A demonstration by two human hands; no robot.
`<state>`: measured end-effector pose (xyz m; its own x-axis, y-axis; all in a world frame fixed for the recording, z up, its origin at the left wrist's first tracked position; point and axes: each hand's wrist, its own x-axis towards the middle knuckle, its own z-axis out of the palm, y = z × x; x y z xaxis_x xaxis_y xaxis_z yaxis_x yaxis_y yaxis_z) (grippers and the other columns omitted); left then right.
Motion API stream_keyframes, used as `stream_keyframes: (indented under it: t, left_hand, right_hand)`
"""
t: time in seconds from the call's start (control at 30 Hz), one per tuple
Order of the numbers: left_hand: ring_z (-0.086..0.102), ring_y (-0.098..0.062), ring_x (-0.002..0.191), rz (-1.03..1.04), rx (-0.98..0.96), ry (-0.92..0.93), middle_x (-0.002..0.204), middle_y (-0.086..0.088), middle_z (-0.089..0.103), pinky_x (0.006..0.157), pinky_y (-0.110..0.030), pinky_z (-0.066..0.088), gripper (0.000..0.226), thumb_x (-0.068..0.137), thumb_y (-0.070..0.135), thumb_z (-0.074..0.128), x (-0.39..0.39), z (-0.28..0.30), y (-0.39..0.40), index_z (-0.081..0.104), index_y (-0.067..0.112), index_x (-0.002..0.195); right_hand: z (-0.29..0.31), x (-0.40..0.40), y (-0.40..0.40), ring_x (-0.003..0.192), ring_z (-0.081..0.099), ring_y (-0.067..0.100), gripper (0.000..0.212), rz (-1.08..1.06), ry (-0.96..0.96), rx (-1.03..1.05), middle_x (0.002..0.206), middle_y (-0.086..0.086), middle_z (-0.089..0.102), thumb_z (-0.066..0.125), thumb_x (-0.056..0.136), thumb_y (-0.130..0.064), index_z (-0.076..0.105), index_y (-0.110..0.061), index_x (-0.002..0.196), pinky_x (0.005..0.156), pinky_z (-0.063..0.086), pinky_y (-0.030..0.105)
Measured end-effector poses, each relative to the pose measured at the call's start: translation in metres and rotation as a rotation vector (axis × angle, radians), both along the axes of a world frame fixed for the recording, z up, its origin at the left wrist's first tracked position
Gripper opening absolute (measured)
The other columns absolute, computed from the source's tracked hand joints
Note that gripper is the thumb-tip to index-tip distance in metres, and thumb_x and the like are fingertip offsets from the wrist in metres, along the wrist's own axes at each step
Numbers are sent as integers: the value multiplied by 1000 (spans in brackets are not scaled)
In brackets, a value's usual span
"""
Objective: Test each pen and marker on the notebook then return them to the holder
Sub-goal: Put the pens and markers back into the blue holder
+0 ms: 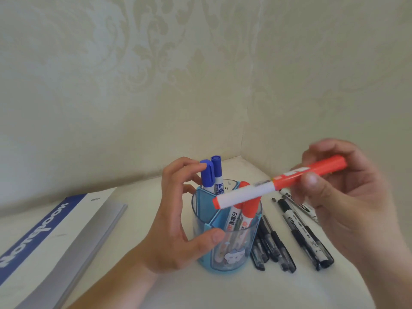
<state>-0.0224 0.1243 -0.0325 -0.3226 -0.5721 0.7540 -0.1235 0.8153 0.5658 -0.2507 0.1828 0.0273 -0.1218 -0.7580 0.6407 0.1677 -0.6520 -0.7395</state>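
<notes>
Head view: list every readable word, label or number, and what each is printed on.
"Notebook": notebook cover, large white letters.
"Office": same cover, small and faint.
"WHITE...": blue marker barrel, cut off by the holder.
Chinese characters: red marker in the holder.
Held red marker and black pens: print too blurred.

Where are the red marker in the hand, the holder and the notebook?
red marker point(256, 192), head view, on its white barrel.
holder point(201, 219), head view, on its blue left wall.
notebook point(73, 221), head view, on its white cover.
</notes>
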Motion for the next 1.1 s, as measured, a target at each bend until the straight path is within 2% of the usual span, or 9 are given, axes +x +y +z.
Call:
stream_keyframes:
  t: [0.1,0.2,0.37,0.43,0.5,0.6,0.7,0.83,1.1]
  left_hand:
    - [49,-35,115,7,1,1,135,-8,32,93,-38,43,81,66,38,67,0,1,1,34,15,137]
    - [48,-37,115,3,6,14,135,-10,32,93,-43,44,81,65,38,68,0,1,1,35,17,137]
    - [48,-36,115,7,-3,24,135,-8,32,91,-50,45,81,65,37,69,-1,1,1,36,20,137]
    - [48,-37,115,7,-3,28,135,-8,32,91,-51,45,82,65,37,69,-1,1,1,36,21,137]
    - [49,-37,114,4,-5,32,134,-9,32,90,-51,45,81,65,37,69,-1,0,0,36,20,137]
    - [49,-36,114,-2,-6,37,134,-9,32,90,-48,45,80,65,37,68,-2,-1,-1,36,21,137]
    - [49,-34,113,-15,-8,44,133,-8,33,92,-40,43,77,67,35,65,-2,-2,-3,36,19,136]
    - [49,-37,110,-32,-17,68,133,-8,33,95,-46,40,71,71,30,58,0,-6,-7,36,15,137]
    - [52,-35,104,-57,45,143,130,-9,37,88,-45,43,62,73,27,53,0,-5,-6,41,10,132]
  right_hand:
    - [-2,9,1,78,64,23,73,-31,1,-82,89,5,67,86,65,-24,46,-26,126,71,56,32]
    - [0,15,8,86,65,25,64,-72,10,-191,96,7,70,81,73,-22,36,-25,119,82,55,36]
    - [-7,24,12,103,63,28,26,-227,406,-244,108,1,67,70,85,-33,57,-32,107,85,49,44]
    - [-8,24,10,114,58,25,19,-281,624,-218,121,-2,62,60,91,-42,65,-31,105,91,47,37]
    - [-8,16,5,116,58,22,21,-295,609,-195,122,-2,62,55,94,-38,66,-25,106,90,46,31]
    - [-10,-16,-11,89,65,14,16,-490,513,43,103,-10,69,59,93,-15,66,-27,102,69,49,22]
    - [-24,-52,-30,72,61,6,25,-751,942,428,89,-14,69,65,86,-7,64,-32,86,58,38,11]
    - [-37,-67,-36,74,61,13,16,-763,1277,824,85,-8,71,72,77,-24,61,-32,69,66,49,24]
    - [-34,-46,-31,72,61,13,19,-728,1383,851,76,-13,61,64,80,-46,60,-30,71,62,50,28]
